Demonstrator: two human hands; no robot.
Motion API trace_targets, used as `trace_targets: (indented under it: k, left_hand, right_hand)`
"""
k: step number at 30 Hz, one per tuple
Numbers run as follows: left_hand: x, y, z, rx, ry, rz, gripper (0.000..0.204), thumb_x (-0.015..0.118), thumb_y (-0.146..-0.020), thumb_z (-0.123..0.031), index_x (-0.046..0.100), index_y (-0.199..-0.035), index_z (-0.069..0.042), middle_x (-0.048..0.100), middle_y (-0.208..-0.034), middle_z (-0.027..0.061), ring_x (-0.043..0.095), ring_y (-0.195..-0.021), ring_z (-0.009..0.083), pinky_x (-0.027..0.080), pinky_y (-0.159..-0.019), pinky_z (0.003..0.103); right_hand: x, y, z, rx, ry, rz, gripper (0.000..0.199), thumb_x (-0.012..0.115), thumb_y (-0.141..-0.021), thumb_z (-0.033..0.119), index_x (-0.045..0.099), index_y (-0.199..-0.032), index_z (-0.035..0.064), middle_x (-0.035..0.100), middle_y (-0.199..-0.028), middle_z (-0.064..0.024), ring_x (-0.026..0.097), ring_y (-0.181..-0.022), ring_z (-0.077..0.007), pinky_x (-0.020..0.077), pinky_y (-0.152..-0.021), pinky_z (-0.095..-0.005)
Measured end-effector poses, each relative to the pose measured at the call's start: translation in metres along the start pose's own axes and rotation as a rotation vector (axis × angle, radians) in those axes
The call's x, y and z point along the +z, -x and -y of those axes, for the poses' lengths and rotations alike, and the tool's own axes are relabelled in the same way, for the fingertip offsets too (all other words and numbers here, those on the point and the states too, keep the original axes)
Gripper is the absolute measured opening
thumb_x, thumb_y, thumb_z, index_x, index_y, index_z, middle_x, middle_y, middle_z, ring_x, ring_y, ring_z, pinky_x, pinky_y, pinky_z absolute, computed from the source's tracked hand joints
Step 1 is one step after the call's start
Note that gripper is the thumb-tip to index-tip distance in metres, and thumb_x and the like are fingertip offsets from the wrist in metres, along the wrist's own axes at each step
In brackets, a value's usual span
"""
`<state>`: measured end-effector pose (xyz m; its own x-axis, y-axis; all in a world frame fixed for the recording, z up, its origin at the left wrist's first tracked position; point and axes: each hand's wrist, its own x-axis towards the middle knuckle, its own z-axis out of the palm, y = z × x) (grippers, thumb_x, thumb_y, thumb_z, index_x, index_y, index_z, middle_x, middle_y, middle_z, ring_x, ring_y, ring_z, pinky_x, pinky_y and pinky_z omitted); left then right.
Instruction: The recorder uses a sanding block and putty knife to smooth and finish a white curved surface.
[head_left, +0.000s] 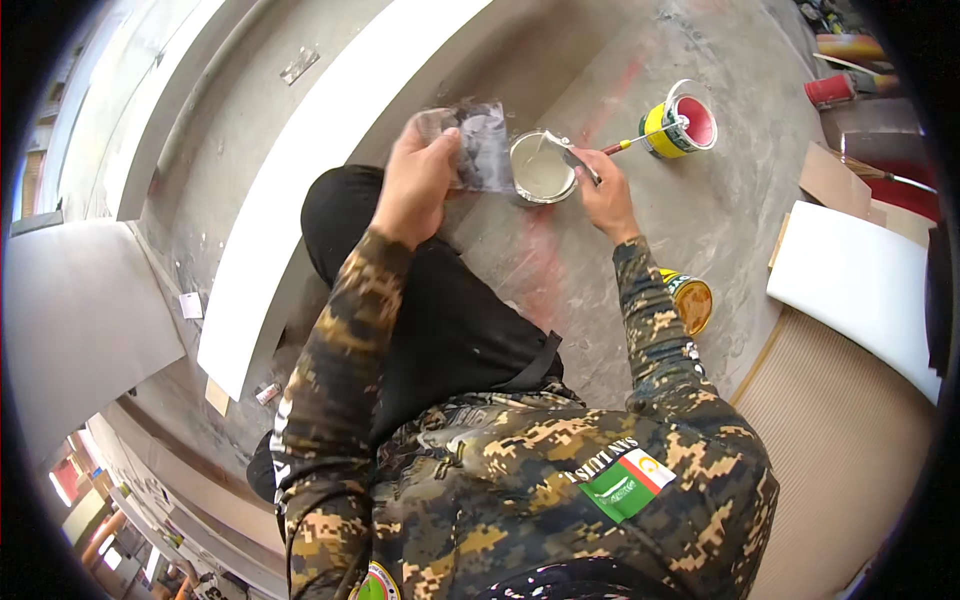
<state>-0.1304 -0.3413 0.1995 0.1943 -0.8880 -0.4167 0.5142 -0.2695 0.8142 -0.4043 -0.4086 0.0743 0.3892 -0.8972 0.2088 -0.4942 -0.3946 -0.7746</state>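
Observation:
My left hand (420, 178) grips a thin, greyish, see-through flat sheet (484, 148) by its left side, with smears on its face. Just right of it, an open round can (541, 172) of pale, creamy paste stands on the floor. In my closed right hand (608, 196) is a putty knife (583, 166), its whitish blade end at the can's upper right rim. Close by my right fingers lies a thin rod with a yellow and red handle (622, 146), reaching over to a yellow-labelled can (672, 122) that is pink inside.
Beside my right forearm stands a yellow can (690, 304) with brown staining. A long white curved panel (330, 150) runs along my left. Farther right are a white padded board (850, 285) and a ribbed beige panel (840, 430). A red cup-like object (828, 90) sits at far right.

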Motion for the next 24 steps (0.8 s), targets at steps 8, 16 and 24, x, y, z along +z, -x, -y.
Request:
trace_targets:
  k: [8,16,24]
  left_hand:
    - [0.027,-0.04,0.052,-0.38,0.129,0.106,0.026,0.041,-0.107,-0.015,0.049,-0.129,-0.004,0.064,-0.118,0.0099,0.068,-0.101,0.0227,0.062,-0.083,0.044]
    - [0.016,-0.034,0.073,-0.188,0.241,0.177,0.022,0.047,-0.105,-0.013,0.051,-0.127,-0.014,0.064,-0.115,0.0046,0.067,-0.101,0.0195,0.061,-0.082,0.042]
    - [0.007,-0.036,0.077,-0.086,0.322,0.228,0.028,0.05,-0.105,-0.012,0.051,-0.132,-0.015,0.064,-0.121,0.0046,0.067,-0.104,0.0204,0.059,-0.088,0.045]
  right_hand:
    - [-0.006,0.016,0.063,-0.305,-0.005,-0.093,0.07,0.056,-0.073,-0.012,0.061,-0.138,0.015,0.055,-0.129,-0.0163,0.054,-0.122,-0.0371,0.0469,-0.103,-0.0425]
    - [0.026,0.032,0.053,-0.359,0.065,-0.141,0.078,0.062,-0.067,-0.012,0.063,-0.137,0.0219,0.049,-0.134,-0.0146,0.046,-0.13,-0.0403,0.04,-0.111,-0.0491]
    - [0.038,0.026,0.025,-0.322,0.032,-0.264,0.079,0.063,-0.069,-0.014,0.06,-0.139,0.0227,0.053,-0.128,-0.0162,0.052,-0.123,-0.0399,0.044,-0.107,-0.0463]
